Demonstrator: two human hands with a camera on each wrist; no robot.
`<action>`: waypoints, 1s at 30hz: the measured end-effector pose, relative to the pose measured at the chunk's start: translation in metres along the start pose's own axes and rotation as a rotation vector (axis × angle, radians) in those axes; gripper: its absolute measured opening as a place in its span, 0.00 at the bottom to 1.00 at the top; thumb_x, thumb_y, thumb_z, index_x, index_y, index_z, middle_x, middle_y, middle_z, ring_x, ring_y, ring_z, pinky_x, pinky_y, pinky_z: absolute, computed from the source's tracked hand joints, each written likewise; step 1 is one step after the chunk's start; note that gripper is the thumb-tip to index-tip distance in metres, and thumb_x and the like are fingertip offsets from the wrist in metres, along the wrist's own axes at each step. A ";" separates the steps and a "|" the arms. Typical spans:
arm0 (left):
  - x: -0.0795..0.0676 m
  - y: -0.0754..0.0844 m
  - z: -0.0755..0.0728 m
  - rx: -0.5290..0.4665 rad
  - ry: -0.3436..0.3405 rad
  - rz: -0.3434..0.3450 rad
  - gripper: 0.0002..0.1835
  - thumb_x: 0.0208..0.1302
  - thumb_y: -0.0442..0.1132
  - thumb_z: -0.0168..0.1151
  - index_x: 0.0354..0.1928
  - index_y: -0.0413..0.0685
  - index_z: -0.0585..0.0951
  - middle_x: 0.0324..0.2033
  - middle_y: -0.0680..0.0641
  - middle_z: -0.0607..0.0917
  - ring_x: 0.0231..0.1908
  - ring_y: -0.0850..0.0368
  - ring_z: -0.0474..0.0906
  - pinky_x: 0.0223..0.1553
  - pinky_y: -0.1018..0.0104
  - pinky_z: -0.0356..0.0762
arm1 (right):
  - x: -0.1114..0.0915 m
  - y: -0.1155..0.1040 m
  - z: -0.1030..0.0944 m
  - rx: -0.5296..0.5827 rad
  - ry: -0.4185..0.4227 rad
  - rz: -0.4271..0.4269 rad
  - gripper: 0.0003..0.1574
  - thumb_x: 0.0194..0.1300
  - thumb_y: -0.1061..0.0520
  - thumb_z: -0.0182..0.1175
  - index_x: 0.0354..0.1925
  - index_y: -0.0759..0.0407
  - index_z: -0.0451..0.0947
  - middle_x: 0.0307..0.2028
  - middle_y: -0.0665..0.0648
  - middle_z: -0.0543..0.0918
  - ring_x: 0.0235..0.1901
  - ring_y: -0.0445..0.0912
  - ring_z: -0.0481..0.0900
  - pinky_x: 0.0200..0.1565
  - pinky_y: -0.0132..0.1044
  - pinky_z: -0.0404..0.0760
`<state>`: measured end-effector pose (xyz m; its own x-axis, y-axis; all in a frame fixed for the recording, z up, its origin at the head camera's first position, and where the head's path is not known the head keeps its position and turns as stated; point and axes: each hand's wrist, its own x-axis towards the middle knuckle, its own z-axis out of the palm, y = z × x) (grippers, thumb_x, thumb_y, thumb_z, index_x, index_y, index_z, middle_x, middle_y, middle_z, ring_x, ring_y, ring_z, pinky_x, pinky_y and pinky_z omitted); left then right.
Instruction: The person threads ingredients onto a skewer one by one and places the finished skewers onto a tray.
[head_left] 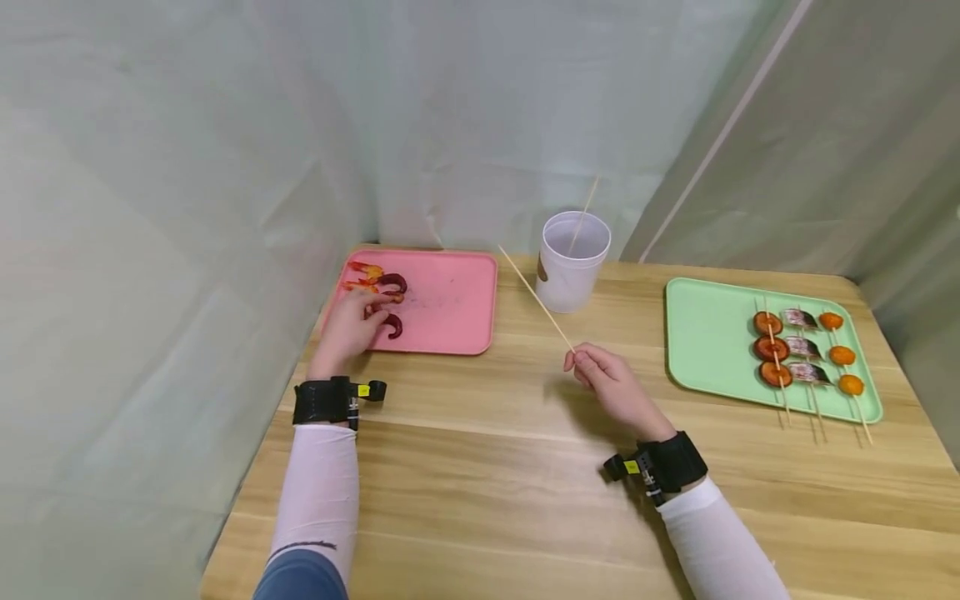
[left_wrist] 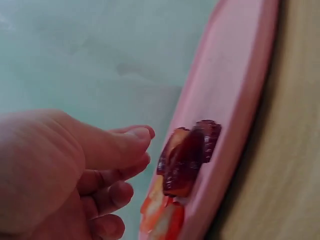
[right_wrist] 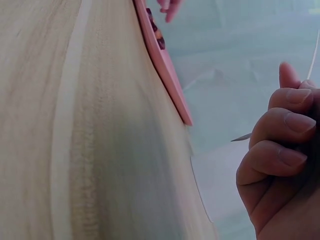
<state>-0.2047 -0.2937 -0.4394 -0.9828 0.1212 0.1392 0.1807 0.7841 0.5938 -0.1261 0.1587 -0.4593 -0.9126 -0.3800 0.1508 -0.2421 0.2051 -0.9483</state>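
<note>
Gripping a skewer [head_left: 536,297], the right hand [head_left: 611,387] is clamped. Beneath the loosely bent left hand [head_left: 351,325], a pink tray [head_left: 459,308] carries dark curved pieces [left_wrist: 183,169].

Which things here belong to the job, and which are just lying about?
Seemingly part of it: bare skewer (right hand), food pieces (near left hand), pink tray, white cup, green tray, loaded skewers.

Just around: pale sheeting, black wristbands.

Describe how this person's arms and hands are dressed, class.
The left hand and right hand are bare. Whitish sleeves end at black wrist straps, which carry small black devices with yellow labels. Blue fabric shows past the left sleeve.
</note>
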 end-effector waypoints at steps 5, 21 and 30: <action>0.000 -0.001 0.007 0.072 -0.040 -0.037 0.15 0.77 0.28 0.59 0.61 0.33 0.84 0.55 0.30 0.78 0.56 0.32 0.72 0.63 0.37 0.69 | 0.000 0.002 0.000 0.002 -0.001 -0.010 0.19 0.88 0.58 0.45 0.44 0.62 0.81 0.23 0.53 0.66 0.23 0.46 0.64 0.30 0.36 0.65; 0.000 -0.001 0.020 0.147 -0.050 -0.148 0.14 0.76 0.29 0.62 0.59 0.36 0.85 0.59 0.31 0.74 0.63 0.31 0.65 0.69 0.33 0.62 | 0.003 -0.001 -0.001 -0.008 0.008 -0.005 0.19 0.88 0.59 0.46 0.44 0.63 0.81 0.23 0.53 0.67 0.22 0.45 0.64 0.29 0.35 0.64; 0.001 -0.001 0.019 0.112 -0.019 -0.067 0.10 0.77 0.31 0.63 0.55 0.35 0.84 0.54 0.34 0.80 0.59 0.33 0.70 0.67 0.36 0.65 | 0.002 0.002 -0.002 -0.017 0.018 0.004 0.17 0.87 0.61 0.46 0.45 0.63 0.81 0.24 0.53 0.68 0.23 0.45 0.65 0.31 0.36 0.66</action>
<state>-0.2062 -0.2828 -0.4549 -0.9933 0.0764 0.0865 0.1100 0.8537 0.5091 -0.1287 0.1602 -0.4606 -0.9195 -0.3625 0.1522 -0.2436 0.2216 -0.9442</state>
